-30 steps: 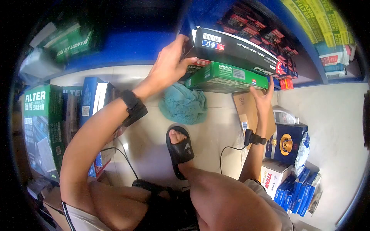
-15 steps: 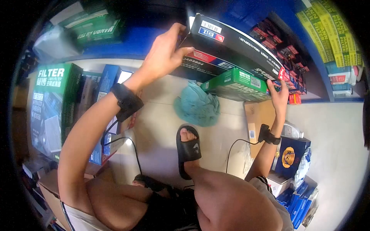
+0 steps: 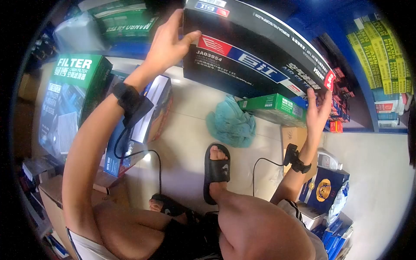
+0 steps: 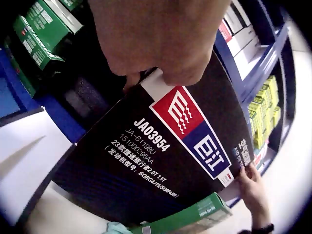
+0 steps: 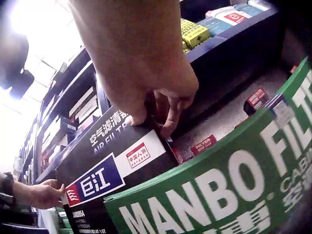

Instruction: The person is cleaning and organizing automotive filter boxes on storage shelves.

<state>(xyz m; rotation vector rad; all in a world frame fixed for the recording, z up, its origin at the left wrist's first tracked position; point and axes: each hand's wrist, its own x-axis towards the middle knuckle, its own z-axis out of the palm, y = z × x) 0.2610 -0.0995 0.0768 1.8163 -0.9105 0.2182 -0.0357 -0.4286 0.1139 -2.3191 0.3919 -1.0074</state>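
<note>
Both hands hold a long black air filter box [image 3: 242, 56], marked JA03954, by its two ends. At its left end my left hand [image 3: 169, 47] grips the edge, thumb on the front face; in the left wrist view this hand [image 4: 156, 44] hides the box's upper corner. The right hand [image 3: 318, 106] pinches the opposite end, with its thumb on the lettered face, as the right wrist view also shows. Below the right end stands a green MANBO filter box [image 3: 277, 108], large in front of the right wrist camera. Near it a teal cloth [image 3: 232, 123] lies crumpled on the floor.
Blue shelving holds yellow filter boxes [image 3: 381, 56] and small red-and-black boxes. A tall green cabin filter box [image 3: 71, 104] stands at left beside more boxes. At right are a grey bottle [image 3: 328, 160] and a dark blue box [image 3: 323, 188]. Cables trail from both wrists.
Both hands have raised the black box clear of the green box and tilted it, so its front face shows more. The head view has shifted too.
</note>
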